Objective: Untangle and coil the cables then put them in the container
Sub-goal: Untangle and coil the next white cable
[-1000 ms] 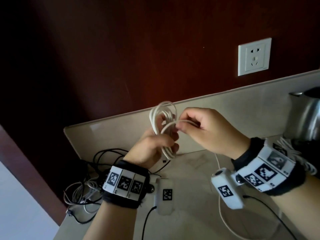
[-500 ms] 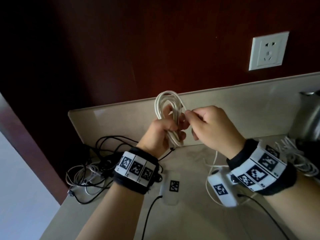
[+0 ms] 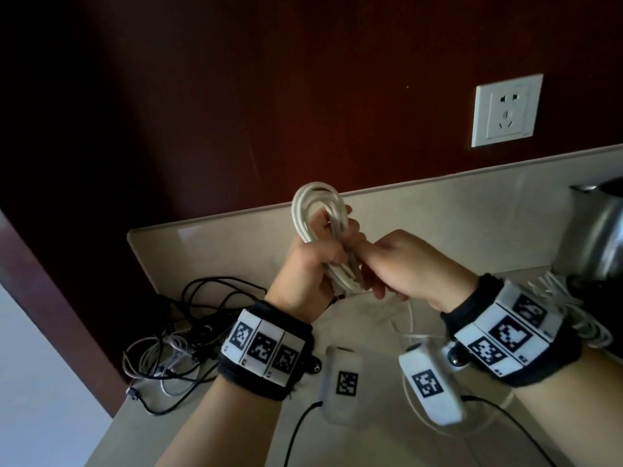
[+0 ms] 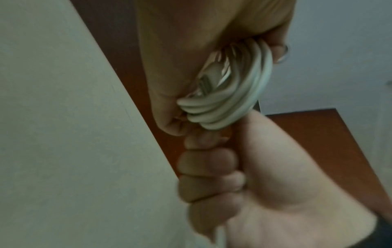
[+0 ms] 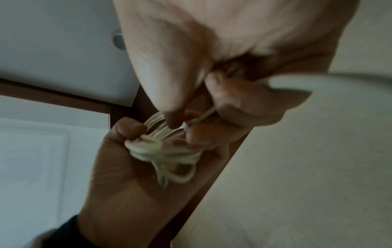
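A white cable (image 3: 312,210) is wound into a bundle of several loops, held upright above the counter. My left hand (image 3: 308,264) grips the bundle's middle in a fist; the left wrist view shows the loops (image 4: 229,107) packed against my palm. My right hand (image 3: 397,264) pinches the cable's loose strand (image 5: 201,117) right beside the bundle, and the free end trails down to the counter (image 3: 409,318). A tangle of black and white cables (image 3: 182,335) lies on the counter at the left. No container is in view.
A beige counter (image 3: 236,433) meets a dark red wall with a white socket (image 3: 507,111). A steel kettle (image 3: 596,237) stands at the right edge, with another white coiled cable (image 3: 569,305) beside it. The counter's left edge drops off near the tangle.
My right hand has carried the loose strand down and in against the bundle's middle. The left hand keeps its grip on the coil, and the view has shifted slightly.
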`<state>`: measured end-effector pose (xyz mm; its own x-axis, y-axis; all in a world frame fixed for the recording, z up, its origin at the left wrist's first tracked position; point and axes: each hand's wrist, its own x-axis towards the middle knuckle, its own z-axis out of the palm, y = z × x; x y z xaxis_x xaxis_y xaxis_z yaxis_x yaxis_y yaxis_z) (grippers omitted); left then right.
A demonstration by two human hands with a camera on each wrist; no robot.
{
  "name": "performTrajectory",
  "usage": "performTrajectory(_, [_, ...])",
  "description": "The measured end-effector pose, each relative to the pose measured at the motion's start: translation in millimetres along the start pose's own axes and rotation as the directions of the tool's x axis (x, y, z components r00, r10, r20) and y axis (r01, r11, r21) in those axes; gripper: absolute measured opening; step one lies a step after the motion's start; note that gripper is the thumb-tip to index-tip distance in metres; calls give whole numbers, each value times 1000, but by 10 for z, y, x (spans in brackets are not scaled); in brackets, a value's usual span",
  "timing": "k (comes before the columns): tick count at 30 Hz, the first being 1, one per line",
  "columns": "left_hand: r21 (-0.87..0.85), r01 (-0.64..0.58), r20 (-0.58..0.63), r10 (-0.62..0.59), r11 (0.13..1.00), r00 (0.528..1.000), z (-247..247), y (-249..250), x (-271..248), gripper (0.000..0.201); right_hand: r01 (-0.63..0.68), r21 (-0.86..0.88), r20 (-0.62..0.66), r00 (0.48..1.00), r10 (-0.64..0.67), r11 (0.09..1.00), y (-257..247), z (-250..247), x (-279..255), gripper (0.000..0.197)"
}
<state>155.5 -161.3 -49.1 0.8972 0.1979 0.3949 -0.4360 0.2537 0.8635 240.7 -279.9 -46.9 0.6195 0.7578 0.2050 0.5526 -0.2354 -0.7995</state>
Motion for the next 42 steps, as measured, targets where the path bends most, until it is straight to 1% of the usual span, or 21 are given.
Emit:
performTrajectory(3, [-166, -55, -199, 21, 985, 980, -67, 78, 47, 45, -33, 16, 109, 994, 31, 999, 11, -8, -1, 63])
performTrajectory(6, [-190, -156, -364, 78, 969, 928, -257, 208, 53, 30, 6, 46, 199, 980, -15, 999, 43, -47, 5, 38])
performTrajectory(8, [-173, -229, -464, 126, 958, 877, -365, 308, 43, 30, 49, -58, 178, 983, -38, 997, 102, -92, 40, 31])
performTrajectory(11, [-121, -325, -511, 222, 938, 831, -503, 413, 10, 27, 108, -285, 112, 991, -79, 952, 213, -174, 96, 33])
performTrajectory(13, [-53, -340, -500, 269, 939, 823, -575, 437, -11, 27, 180, -334, 69, 984, -166, 925, 263, -228, 107, 33])
performTrajectory(15, [46, -310, -468, 294, 950, 833, -608, 426, -13, 29, 308, -387, 110, 951, -288, 869, 244, -248, 87, 28])
performTrajectory(18, [199, -206, -375, 269, 958, 887, -582, 345, -12, 23, 523, -430, 192, 850, -491, 736, 114, -233, 23, 29])
performTrajectory(20, [287, -132, -303, 221, 949, 927, -559, 259, -7, 15, 608, -398, 210, 789, -577, 687, 48, -206, -3, 32])
performTrajectory(21, [329, -94, -265, 187, 940, 946, -550, 211, 0, 18, 631, -382, 203, 770, -605, 676, 31, -189, -4, 31])
performTrajectory(25, [493, -14, -69, 55, 870, 996, -416, 40, 21, 74, 647, -344, 52, 736, -674, 680, 11, -129, 17, 23])
performTrajectory(27, [494, 6, 15, -15, 869, 1000, -318, -14, 8, 85, 644, -327, -15, 729, -685, 692, 5, -120, 22, 15])
performTrajectory(28, [478, -1, 71, -38, 878, 997, -279, -35, 2, 83, 637, -333, -28, 730, -682, 695, 3, -117, 22, 14])
performTrajectory(29, [467, -20, 134, -49, 884, 990, -232, -48, -11, 73, 625, -341, -39, 737, -675, 702, 4, -114, 18, 14])
performTrajectory(31, [480, -56, 225, -61, 876, 973, -166, -61, -7, 43, 598, -336, -78, 752, -655, 727, 4, -106, 12, 16])
performTrajectory(32, [504, -40, 207, -76, 863, 975, -150, -60, 4, 33, 589, -334, -113, 750, -651, 736, -4, -102, 4, 18])
performTrajectory(33, [515, 13, 139, -98, 857, 985, -137, -54, 3, 32, 580, -337, -156, 743, -651, 742, -5, -96, 6, 22])
performTrajectory(34, [485, 79, 58, -122, 871, 991, -130, -53, -1, 36, 566, -337, -206, 735, -646, 752, -6, -94, 6, 26])
performTrajectory(36, [311, 160, -53, -151, 937, 987, -160, -68, -5, 48, 522, -308, -291, 744, -601, 796, 6, -102, 17, 28])
performTrajectory(38, [169, 134, -134, -112, 976, 985, -218, -42, 2, 47, 464, -255, -230, 823, -519, 848, 36, -126, 29, 23])
performTrajectory(40, [67, 90, -223, -73, 994, 972, -281, 19, 21, 44, 388, -244, -52, 910, -412, 889, 68, -175, 31, 19])
performTrajectory(42, [-6, 81, -284, -79, 997, 956, -341, 63, 38, 42, 334, -247, 66, 942, -328, 910, 88, -220, 21, 25])
